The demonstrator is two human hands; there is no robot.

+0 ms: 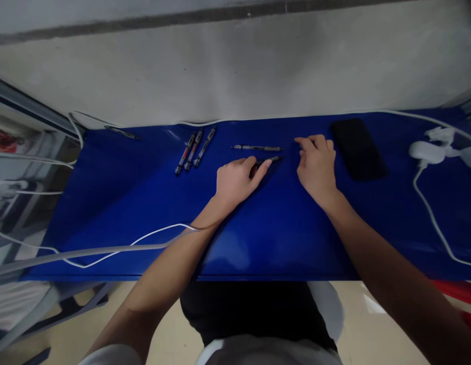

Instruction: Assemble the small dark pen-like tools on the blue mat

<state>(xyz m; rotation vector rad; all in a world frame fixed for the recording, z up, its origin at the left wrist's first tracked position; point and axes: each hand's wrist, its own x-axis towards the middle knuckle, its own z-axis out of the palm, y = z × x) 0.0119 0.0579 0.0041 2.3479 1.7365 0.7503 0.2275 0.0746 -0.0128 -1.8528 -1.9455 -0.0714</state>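
My left hand (237, 181) is closed around a dark pen (274, 159), low over the blue table, with the thumb lying along it. Just beyond it another pen (257, 148), with a clear barrel, lies sideways on the table. To the right, my right hand (317, 165) is bent over the table, index finger and thumb drawn toward each other. A small dark spot shows under its index fingertip, too small to name. Three clear-barrelled pens lie slanted side by side left of my left hand: one pen (185, 153), a second pen (193, 149) and a third pen (205, 146).
A black phone (359, 149) lies right of my right hand. Farther right are a white plug adapter (429, 151) and its cable. One more pen (121, 133) lies at the back left. A white cable (144, 237) crosses by my left forearm. A wall (220, 71) borders the table's back.
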